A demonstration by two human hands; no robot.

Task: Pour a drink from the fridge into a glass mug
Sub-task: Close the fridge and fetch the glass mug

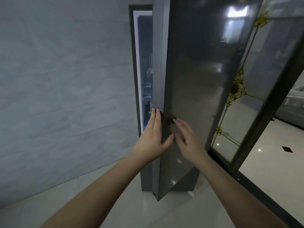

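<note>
Head view shows the left hand (154, 137) with straight fingers (156, 119) on the fridge door (205, 96) edge, the right hand (187, 139) spread flat just beside it on the door's face.

You faced a tall dark grey fridge (185, 181) with a glossy, reflective grey door (202, 79). The door stood ajar, its free edge swung out toward you and a narrow gap left open on its left side. Through that gap you could see a white inner frame and clear plastic bottles with blue labels (147, 89) standing upright on the inside shelves, partly hidden by the door edge. Their contents could not be identified.
</note>
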